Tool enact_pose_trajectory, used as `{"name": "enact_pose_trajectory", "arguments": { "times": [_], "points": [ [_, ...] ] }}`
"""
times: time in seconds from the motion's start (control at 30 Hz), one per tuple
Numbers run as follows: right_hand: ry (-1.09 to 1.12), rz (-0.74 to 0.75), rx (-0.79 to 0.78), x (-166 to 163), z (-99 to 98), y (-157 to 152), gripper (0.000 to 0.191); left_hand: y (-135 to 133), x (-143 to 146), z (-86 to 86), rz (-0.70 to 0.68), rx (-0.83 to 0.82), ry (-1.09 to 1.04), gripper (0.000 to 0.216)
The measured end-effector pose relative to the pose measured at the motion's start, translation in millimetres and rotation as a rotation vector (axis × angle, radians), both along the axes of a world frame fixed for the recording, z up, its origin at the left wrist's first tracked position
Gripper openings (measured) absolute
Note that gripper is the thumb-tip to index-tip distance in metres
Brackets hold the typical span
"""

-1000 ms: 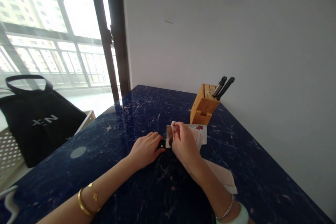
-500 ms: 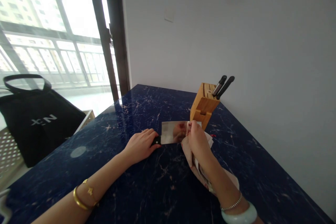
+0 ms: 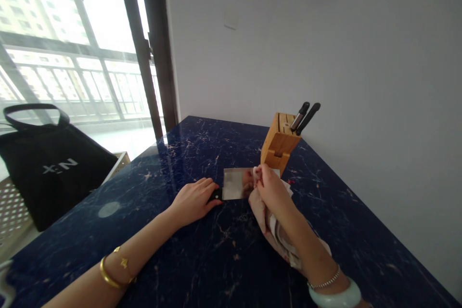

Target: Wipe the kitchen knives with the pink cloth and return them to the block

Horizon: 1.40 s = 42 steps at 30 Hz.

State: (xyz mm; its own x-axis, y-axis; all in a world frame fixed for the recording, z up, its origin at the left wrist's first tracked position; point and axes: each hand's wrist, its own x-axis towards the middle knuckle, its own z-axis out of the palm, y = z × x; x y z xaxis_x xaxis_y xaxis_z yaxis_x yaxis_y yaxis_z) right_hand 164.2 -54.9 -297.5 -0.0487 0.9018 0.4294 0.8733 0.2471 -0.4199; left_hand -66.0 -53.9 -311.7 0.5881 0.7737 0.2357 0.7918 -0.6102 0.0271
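My left hand (image 3: 195, 199) is closed round the black handle of a cleaver (image 3: 233, 184), whose broad shiny blade points right. My right hand (image 3: 270, 186) pinches a bunched part of a pale cloth (image 3: 259, 207) against the blade. The rest of the cloth hangs down under my right forearm onto the table. The far end of the blade is partly hidden behind my right hand and the cloth. Just beyond them stands a wooden knife block (image 3: 279, 140), with two black-handled tools (image 3: 305, 118) in its slots.
A dark blue marbled table (image 3: 202, 260) lies under everything, running up to a plain wall (image 3: 317, 48). On the left, a black bag (image 3: 54, 168) leans by a perforated beige basket (image 3: 12, 207). Large windows (image 3: 97, 48) are behind it.
My right hand and the cloth have shifted very slightly left along the blade. My left hand keeps its hold on the handle, and the view has moved a little.
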Motion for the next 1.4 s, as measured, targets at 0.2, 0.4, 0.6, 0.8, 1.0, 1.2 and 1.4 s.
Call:
{"name": "enact_pose_trajectory", "arguments": {
  "times": [0.2, 0.4, 0.6, 0.8, 1.0, 1.2, 1.4],
  "points": [
    [0.020, -0.084, 0.092, 7, 0.0, 3, 0.025, 2, -1, -1.1, 0.001, -0.014, -0.017, 0.035],
    [0.058, 0.096, 0.151, -15, -4.6, 2, 0.038, 2, -1, -1.8, 0.013, -0.022, -0.021, 0.034],
    [0.051, -0.049, 0.127, 2, -3.4, 5, 0.031, 1, -1, -1.5, -0.003, 0.002, -0.013, 0.035],
    [0.086, 0.066, 0.162, -19, -5.3, 2, 0.029, 2, -1, -2.4, -0.003, -0.013, -0.010, 0.036],
    [0.033, -0.078, 0.113, -1, 0.2, 2, 0.024, 1, 1, -2.6, -0.014, 0.006, -0.006, 0.037],
    [0.012, -0.152, 0.034, 4, -9.2, 3, 0.015, 0, 2, -2.5, 0.010, 0.011, -0.013, 0.035],
    [-0.059, 0.158, 0.014, -30, -18.1, -5, 0.026, 1, 0, -4.2, -0.015, 0.028, 0.003, 0.038]
  ]
}}
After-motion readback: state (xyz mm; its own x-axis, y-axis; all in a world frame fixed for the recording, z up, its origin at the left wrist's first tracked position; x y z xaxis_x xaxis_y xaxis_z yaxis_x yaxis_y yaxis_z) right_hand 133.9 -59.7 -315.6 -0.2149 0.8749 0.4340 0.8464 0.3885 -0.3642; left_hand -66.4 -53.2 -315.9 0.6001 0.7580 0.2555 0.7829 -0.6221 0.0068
